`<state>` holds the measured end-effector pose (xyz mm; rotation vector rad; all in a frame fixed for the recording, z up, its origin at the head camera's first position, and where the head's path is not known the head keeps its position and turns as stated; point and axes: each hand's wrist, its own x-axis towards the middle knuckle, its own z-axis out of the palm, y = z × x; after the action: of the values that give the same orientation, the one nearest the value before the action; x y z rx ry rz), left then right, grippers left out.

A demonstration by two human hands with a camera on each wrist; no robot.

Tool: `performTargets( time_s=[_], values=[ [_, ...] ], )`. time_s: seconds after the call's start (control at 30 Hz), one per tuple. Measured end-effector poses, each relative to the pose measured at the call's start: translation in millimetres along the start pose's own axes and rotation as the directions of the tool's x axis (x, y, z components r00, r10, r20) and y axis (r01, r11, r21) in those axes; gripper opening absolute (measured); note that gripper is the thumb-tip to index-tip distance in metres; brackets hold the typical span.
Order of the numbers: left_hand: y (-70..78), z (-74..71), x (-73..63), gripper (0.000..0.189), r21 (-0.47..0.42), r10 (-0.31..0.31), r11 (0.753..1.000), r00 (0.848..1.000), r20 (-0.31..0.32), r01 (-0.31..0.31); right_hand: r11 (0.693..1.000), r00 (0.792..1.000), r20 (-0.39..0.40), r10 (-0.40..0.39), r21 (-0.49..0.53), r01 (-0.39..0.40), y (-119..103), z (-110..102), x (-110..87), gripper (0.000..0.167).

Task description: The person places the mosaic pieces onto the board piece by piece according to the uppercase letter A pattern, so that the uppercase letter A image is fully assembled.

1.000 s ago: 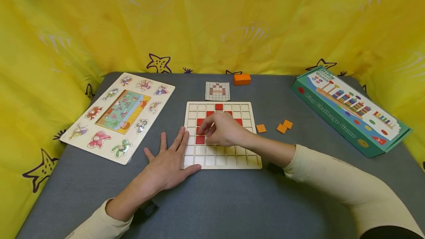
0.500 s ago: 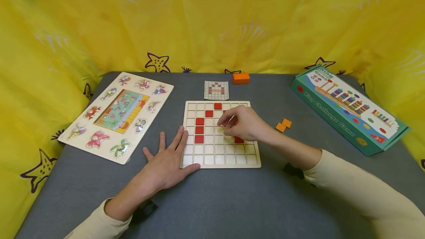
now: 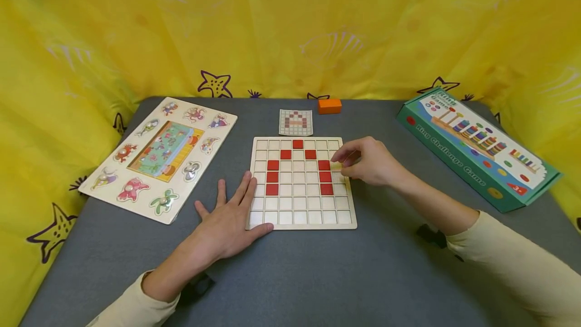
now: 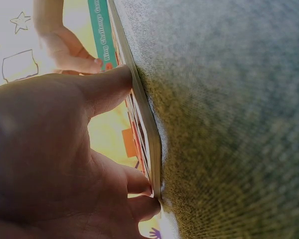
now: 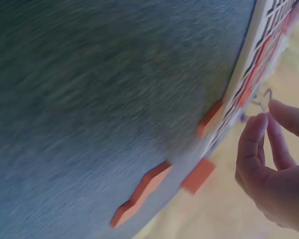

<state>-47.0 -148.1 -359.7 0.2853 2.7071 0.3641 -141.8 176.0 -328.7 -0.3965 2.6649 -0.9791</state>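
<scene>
A wooden grid board [image 3: 299, 218] lies mid-table, with several red tiles [image 3: 272, 177] set in its cells in an arch. My left hand [image 3: 224, 231] rests at its front left corner, fingers spread along the left side and thumb on the front edge. Over the board's right edge hovers my right hand [image 3: 372, 163], fingers loosely bent. In the right wrist view nothing shows between thumb and fingertips. That view has an orange tile [image 5: 209, 119] by the board and two touching orange tiles [image 5: 142, 194] farther out; in the head view my right hand and forearm hide them.
A pattern card [image 3: 296, 122] lies behind the board, with an orange block [image 3: 329, 106] at its right. On the left is a wooden knob puzzle [image 3: 156, 165]; on the right, a green game box [image 3: 476, 150]. A yellow curtain [image 3: 290, 29] hangs around the table's far sides.
My right hand has moved right, from the board's left red column, across its middle, to its right edge, uncovering the red tiles. The left hand stays in place.
</scene>
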Motion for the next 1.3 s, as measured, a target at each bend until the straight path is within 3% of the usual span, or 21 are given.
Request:
performTargets(
  time_s=[0.27, 0.53, 1.3],
  values=[
    [1.2, -2.0, -1.2, 0.107, -0.001, -0.002, 1.0, 1.0, 0.002, 0.002, 0.999, 0.999, -0.007, 0.034, -0.043, -0.034, 19.0, -7.4, -6.0, 0.028],
    [0.7, -0.9, -1.1, 0.107, 0.005, -0.003, 1.0, 1.0, 0.001, 0.003, 0.995, 0.996, 0.046, 0.078, -0.063, -0.075, 29.2, -7.0, -5.3, 0.031],
    [-0.2, 0.5, -1.1, 0.107, 0.0, -0.006, 1.0, 1.0, 0.002, 0.006, 0.992, 0.997, 0.03, 0.065, -0.112, -0.061, 36.7, -4.9, -7.7, 0.029]
  ],
)
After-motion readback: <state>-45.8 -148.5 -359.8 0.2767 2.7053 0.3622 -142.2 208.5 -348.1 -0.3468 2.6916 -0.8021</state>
